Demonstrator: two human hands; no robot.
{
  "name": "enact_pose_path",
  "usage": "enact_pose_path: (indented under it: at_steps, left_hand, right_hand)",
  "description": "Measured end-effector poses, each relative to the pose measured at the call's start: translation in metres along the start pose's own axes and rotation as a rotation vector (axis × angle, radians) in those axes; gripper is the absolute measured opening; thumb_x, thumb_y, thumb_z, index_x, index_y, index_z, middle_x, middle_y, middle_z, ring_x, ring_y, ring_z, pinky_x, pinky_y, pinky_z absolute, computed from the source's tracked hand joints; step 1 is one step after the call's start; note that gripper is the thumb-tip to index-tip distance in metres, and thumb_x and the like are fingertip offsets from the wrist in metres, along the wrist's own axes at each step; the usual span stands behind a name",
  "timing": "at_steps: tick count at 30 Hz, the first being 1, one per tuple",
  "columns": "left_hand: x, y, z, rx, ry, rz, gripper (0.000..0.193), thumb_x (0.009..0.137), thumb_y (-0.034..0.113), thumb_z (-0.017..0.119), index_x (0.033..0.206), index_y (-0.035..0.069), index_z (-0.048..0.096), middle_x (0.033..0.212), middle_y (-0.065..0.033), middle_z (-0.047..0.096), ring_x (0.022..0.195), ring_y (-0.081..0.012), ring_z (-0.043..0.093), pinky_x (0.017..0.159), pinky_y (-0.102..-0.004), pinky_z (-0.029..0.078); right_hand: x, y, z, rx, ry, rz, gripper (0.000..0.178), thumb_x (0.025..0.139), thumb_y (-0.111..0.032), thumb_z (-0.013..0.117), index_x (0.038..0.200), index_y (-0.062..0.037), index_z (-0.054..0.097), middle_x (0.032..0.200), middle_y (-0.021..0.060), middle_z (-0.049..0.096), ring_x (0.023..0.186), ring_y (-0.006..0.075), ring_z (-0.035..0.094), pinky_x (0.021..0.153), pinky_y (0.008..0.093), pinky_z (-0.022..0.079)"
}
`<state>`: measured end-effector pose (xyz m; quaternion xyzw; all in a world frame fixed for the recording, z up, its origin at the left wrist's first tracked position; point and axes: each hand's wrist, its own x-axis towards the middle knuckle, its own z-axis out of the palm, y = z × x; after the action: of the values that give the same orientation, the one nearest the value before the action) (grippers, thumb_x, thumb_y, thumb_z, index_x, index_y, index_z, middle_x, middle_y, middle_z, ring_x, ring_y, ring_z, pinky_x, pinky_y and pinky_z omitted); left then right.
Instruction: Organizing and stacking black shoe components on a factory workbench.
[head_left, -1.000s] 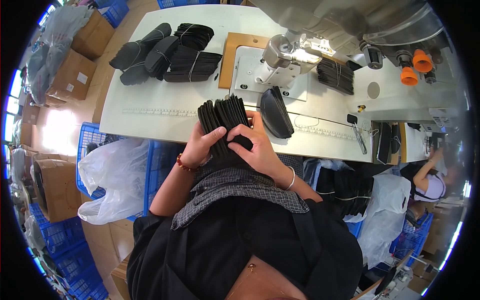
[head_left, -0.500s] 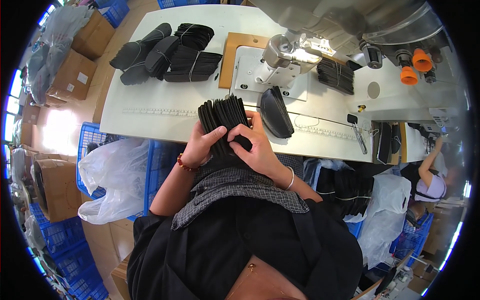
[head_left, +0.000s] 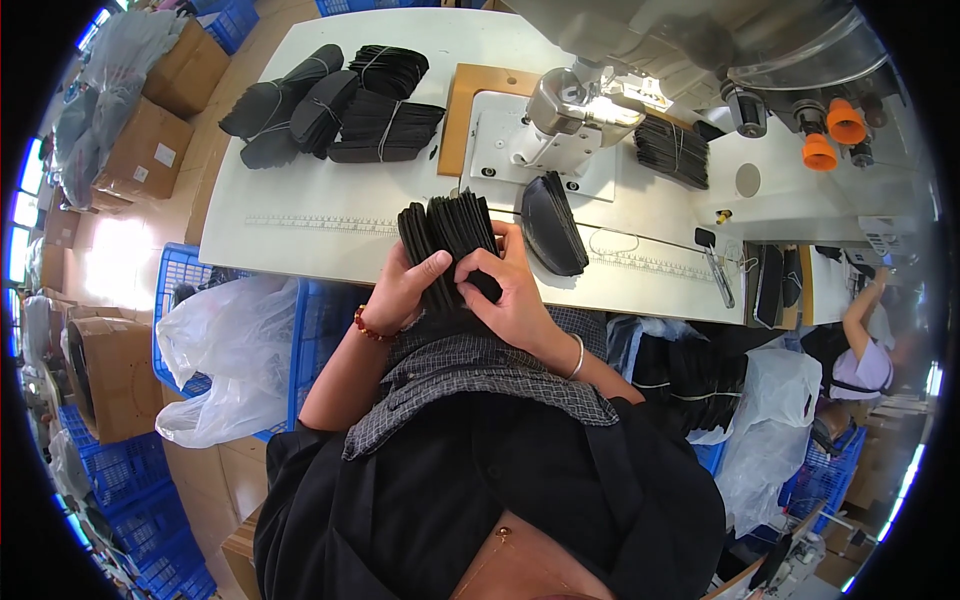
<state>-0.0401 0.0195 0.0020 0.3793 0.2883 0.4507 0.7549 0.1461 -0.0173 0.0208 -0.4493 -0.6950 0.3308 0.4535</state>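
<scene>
A thick stack of thin black cut pieces [head_left: 447, 232] stands between my hands at the table's front edge, its upper edges fanned apart. My left hand [head_left: 405, 278] grips the stack's left side, thumb across the near face. My right hand [head_left: 507, 290] holds the right side, with thumb and forefinger bent together against the pieces; the far fingers are partly hidden. Just right of the stack lies another black half-round bundle [head_left: 553, 225] on the white table [head_left: 320, 190]. Behind it stands the metal head of a sewing machine [head_left: 560, 115], its lamp lit.
Several tied black bundles [head_left: 385, 130] lie at the table's far left, and another bundle [head_left: 671, 152] sits right of the machine. Small thread snips [head_left: 718, 275] rest at the right. A blue crate [head_left: 306, 345] with plastic bags stands left of my lap. A co-worker [head_left: 860, 365] is at far right.
My hands and the stack stay almost in place; the right thumb and forefinger have shifted slightly on the pieces. The co-worker at far right has moved a little.
</scene>
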Motion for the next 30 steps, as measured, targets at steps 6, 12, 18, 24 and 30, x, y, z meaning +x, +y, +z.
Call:
enact_pose_path:
  at_steps: [6,12,18,24,30]
  left_hand:
    - [0.0014,-0.0035,-0.0021,0.023,0.026,0.01,0.04,0.098,0.011,0.067,0.132,-0.004,0.053,0.119,-0.01,0.066,0.106,-0.0167,0.065,0.092,-0.0331,0.055]
    - [0.0016,-0.0035,-0.0021,0.018,0.013,0.02,0.04,0.098,0.011,0.068,0.132,-0.004,0.053,0.12,-0.0106,0.066,0.106,-0.0167,0.065,0.093,-0.0329,0.055]
    - [0.0012,-0.0009,0.0016,-0.009,0.015,0.009,0.041,0.098,0.012,0.069,0.132,-0.004,0.053,0.12,-0.0111,0.067,0.106,-0.0169,0.065,0.093,-0.033,0.055]
    - [0.003,-0.0046,-0.0012,0.038,0.036,0.036,0.041,0.098,0.012,0.069,0.132,-0.004,0.053,0.119,-0.011,0.067,0.105,-0.0167,0.065,0.091,-0.0324,0.055]
    - [0.0019,-0.0042,0.001,-0.009,0.038,0.024,0.039,0.098,0.012,0.068,0.131,-0.004,0.053,0.119,-0.0108,0.067,0.105,-0.0164,0.065,0.091,-0.0324,0.056]
  right_hand:
    - [0.0,-0.0018,0.0022,-0.016,0.002,-0.014,0.023,0.078,-0.002,0.078,0.096,-0.0138,0.069,0.132,0.0116,0.042,0.112,0.0263,0.05,0.099,0.0384,0.044]
    - [-0.0007,-0.0023,0.0002,-0.024,-0.018,0.014,0.023,0.078,-0.004,0.08,0.096,-0.014,0.069,0.132,0.0109,0.042,0.114,0.0263,0.05,0.1,0.0385,0.044]
    - [-0.0008,0.0024,0.0027,0.011,-0.002,0.013,0.022,0.079,-0.004,0.08,0.095,-0.0141,0.069,0.131,0.0108,0.042,0.114,0.026,0.049,0.1,0.0377,0.044]
    - [0.0003,-0.0069,0.0003,-0.058,-0.007,-0.01,0.022,0.079,0.0,0.075,0.095,-0.0143,0.069,0.132,0.011,0.042,0.115,0.0263,0.048,0.1,0.0385,0.043]
    - [-0.0008,-0.0003,0.002,0.032,-0.021,0.053,0.021,0.079,-0.004,0.077,0.095,-0.0147,0.069,0.132,0.0114,0.042,0.118,0.0283,0.046,0.102,0.0397,0.041]
